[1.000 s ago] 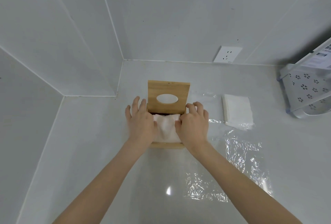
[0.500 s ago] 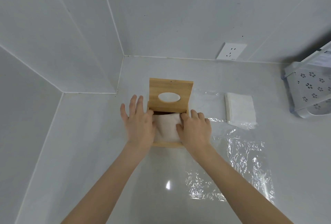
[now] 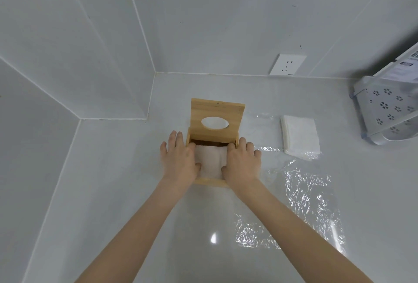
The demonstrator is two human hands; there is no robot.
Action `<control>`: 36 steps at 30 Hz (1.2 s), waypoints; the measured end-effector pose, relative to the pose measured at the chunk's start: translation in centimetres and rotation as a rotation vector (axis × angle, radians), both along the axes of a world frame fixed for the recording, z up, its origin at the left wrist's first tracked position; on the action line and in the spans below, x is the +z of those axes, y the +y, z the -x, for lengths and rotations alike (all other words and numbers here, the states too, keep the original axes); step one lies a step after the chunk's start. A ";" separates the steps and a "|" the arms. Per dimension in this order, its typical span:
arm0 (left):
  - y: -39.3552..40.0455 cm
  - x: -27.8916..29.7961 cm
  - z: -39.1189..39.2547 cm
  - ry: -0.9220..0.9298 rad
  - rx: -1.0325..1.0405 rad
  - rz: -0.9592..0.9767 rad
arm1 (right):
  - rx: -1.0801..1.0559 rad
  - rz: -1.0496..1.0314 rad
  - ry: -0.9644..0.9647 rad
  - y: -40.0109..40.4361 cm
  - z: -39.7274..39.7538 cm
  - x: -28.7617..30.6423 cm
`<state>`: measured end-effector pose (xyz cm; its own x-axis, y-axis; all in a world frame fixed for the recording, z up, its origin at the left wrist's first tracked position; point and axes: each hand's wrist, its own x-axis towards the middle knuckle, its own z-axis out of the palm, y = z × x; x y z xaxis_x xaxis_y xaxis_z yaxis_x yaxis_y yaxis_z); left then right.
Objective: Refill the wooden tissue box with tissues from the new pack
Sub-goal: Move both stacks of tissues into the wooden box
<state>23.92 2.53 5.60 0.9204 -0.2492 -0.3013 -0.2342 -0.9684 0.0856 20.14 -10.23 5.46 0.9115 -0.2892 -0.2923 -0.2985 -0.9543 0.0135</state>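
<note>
The wooden tissue box sits on the white counter with its lid raised; the lid has an oval slot. A white stack of tissues lies inside the box. My left hand rests over the box's left side, thumb pressing on the tissues. My right hand covers the right side, thumb and forefinger on the stack. A second stack of tissues lies to the right on the clear plastic wrapper.
A white perforated plastic rack stands at the far right. A wall socket is on the back wall. The walls form a corner behind and to the left of the box.
Both hands have slid a little toward me and flattened over the box sides, pressing the tissue stack lower into the box. The view has shifted slightly.
</note>
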 end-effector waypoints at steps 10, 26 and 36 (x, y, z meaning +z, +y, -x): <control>-1.3 1.8 0.3 -0.020 -0.354 0.073 | 0.392 0.061 -0.158 0.7 0.6 3.0; -3.0 0.3 -0.2 0.085 -0.391 -0.125 | 0.501 0.082 0.143 -0.4 -1.2 1.5; -1.2 0.7 2.4 0.123 -0.569 -0.073 | 0.615 -0.001 0.133 -1.2 2.6 2.0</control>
